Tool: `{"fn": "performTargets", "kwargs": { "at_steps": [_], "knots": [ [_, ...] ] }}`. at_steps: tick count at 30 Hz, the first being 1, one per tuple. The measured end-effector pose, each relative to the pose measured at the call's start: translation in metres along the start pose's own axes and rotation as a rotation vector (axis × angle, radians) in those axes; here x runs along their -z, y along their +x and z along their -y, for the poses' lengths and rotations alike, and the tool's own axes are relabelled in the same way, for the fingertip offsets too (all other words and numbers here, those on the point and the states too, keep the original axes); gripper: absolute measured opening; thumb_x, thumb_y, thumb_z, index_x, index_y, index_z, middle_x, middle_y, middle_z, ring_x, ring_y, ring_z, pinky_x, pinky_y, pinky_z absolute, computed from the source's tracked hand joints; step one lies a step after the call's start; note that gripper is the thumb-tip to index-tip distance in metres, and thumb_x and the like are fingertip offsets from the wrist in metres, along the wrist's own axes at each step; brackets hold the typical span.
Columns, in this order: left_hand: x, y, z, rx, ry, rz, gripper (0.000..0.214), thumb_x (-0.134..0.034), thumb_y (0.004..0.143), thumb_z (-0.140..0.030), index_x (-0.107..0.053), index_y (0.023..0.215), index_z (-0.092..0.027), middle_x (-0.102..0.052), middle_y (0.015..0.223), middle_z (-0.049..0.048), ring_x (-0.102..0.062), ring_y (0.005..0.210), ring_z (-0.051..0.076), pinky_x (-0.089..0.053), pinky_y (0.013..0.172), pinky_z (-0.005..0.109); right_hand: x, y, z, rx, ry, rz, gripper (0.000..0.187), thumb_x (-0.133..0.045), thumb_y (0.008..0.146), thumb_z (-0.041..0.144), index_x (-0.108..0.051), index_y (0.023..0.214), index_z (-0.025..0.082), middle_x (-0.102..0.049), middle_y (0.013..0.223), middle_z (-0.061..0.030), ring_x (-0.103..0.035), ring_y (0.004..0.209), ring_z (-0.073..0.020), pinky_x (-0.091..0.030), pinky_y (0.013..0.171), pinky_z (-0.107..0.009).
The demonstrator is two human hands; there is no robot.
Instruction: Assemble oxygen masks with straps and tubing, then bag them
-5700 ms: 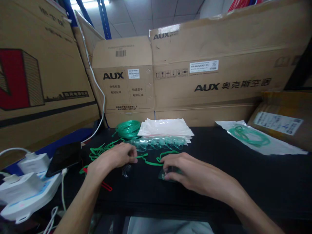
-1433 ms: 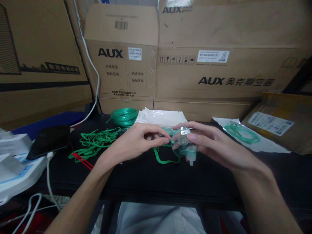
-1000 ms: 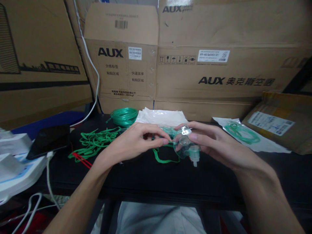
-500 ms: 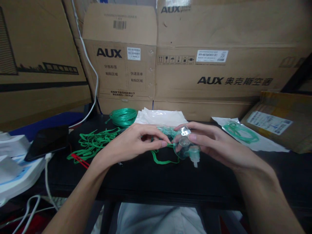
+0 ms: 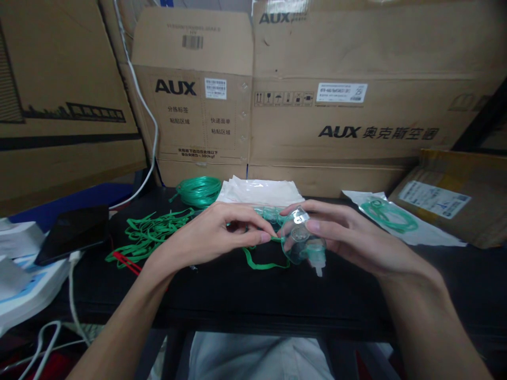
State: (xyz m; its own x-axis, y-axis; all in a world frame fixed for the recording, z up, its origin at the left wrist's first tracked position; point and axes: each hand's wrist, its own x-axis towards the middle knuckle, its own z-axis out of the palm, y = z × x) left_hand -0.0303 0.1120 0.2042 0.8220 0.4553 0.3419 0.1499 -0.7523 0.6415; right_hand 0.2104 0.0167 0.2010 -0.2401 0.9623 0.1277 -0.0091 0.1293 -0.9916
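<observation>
My right hand (image 5: pixel 340 229) is closed on a clear green oxygen mask (image 5: pixel 295 244), thumb on its front near the metal nose clip. The mask's pale connector (image 5: pixel 317 258) points down toward the table. At the mask's left edge, my left hand (image 5: pixel 233 227) pinches a green elastic strap (image 5: pixel 266 265) between thumb and forefinger. The strap's loop hangs below the fingers. Whether its end passes through the mask's side hole is too small to tell. More clear green plastic pieces (image 5: pixel 271 212) lie behind the hands, partly hidden by them.
A tangle of green straps (image 5: pixel 152 232) and red tweezers-like sticks (image 5: pixel 127 261) lie left, with coiled green tubing (image 5: pixel 198 191) behind. White bags (image 5: pixel 259 191) lie at the back; another bag with tubing (image 5: pixel 390 216) is right. A phone (image 5: pixel 75 232) rests on a power strip (image 5: pixel 35 287). Cardboard boxes stand behind.
The mask has tilted slightly in my right hand, its connector a little lower. My left fingertips have shifted slightly right against the mask's edge, still pinching the strap. The camera view has moved slightly.
</observation>
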Motion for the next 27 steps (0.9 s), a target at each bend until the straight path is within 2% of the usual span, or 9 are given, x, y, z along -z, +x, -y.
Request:
{"fn": "performTargets", "kwargs": {
  "at_steps": [5, 11, 18, 21, 24, 27],
  "knots": [
    [0.001, 0.000, -0.001, -0.005, -0.011, -0.001, 0.018, -0.068, 0.095, -0.034, -0.081, 0.099, -0.022, -0.074, 0.087, -0.0003, -0.062, 0.080, 0.016, -0.042, 0.071, 0.024, 0.001, 0.000, 0.000, 0.001, 0.014, 0.016, 0.036, -0.076, 0.091, 0.031, -0.073, 0.125, 0.022, -0.079, 0.112, -0.0097, -0.076, 0.101, -0.0253, -0.059, 0.090, -0.037],
    [-0.002, 0.001, -0.002, -0.014, -0.025, -0.013, 0.017, -0.069, 0.095, -0.032, -0.081, 0.098, -0.021, -0.075, 0.088, -0.0001, -0.063, 0.080, 0.016, -0.043, 0.072, 0.025, -0.002, 0.000, 0.001, 0.001, -0.009, 0.020, 0.037, -0.075, 0.092, 0.032, -0.073, 0.127, 0.025, -0.076, 0.124, -0.0100, -0.074, 0.109, -0.0275, -0.059, 0.091, -0.038],
    [-0.004, 0.002, -0.003, -0.109, -0.031, -0.066, 0.013, -0.069, 0.096, -0.029, -0.078, 0.096, -0.020, -0.074, 0.096, 0.0013, -0.065, 0.092, 0.016, -0.046, 0.087, 0.026, -0.005, 0.001, 0.001, -0.012, -0.004, -0.029, 0.037, -0.075, 0.092, 0.035, -0.073, 0.128, 0.026, -0.076, 0.126, -0.0096, -0.072, 0.112, -0.0284, -0.060, 0.088, -0.038],
    [-0.008, 0.004, -0.004, -0.101, -0.115, -0.116, 0.011, -0.068, 0.096, -0.028, -0.074, 0.101, -0.019, -0.074, 0.100, 0.0007, -0.067, 0.097, 0.015, -0.048, 0.091, 0.025, -0.007, 0.003, 0.001, -0.017, 0.092, -0.046, 0.038, -0.070, 0.095, 0.033, -0.069, 0.133, 0.027, -0.076, 0.122, -0.0093, -0.072, 0.111, -0.0278, -0.063, 0.080, -0.037],
    [-0.014, 0.004, -0.005, -0.081, -0.257, -0.168, 0.018, -0.071, 0.094, -0.029, -0.068, 0.108, -0.019, -0.073, 0.102, 0.0005, -0.069, 0.095, 0.014, -0.051, 0.088, 0.024, -0.010, 0.005, 0.001, -0.014, 0.145, -0.063, 0.041, -0.067, 0.098, 0.030, -0.063, 0.138, 0.027, -0.076, 0.120, -0.0083, -0.072, 0.106, -0.0249, -0.064, 0.077, -0.035],
    [-0.017, 0.004, -0.008, -0.101, -0.280, -0.189, 0.015, -0.071, 0.094, -0.029, -0.067, 0.104, -0.019, -0.071, 0.100, 0.0001, -0.068, 0.093, 0.013, -0.052, 0.086, 0.022, -0.012, 0.005, 0.001, -0.015, 0.148, -0.081, 0.038, -0.065, 0.099, 0.030, -0.062, 0.137, 0.026, -0.074, 0.118, -0.0082, -0.073, 0.101, -0.0235, -0.065, 0.075, -0.035]
  ]
}}
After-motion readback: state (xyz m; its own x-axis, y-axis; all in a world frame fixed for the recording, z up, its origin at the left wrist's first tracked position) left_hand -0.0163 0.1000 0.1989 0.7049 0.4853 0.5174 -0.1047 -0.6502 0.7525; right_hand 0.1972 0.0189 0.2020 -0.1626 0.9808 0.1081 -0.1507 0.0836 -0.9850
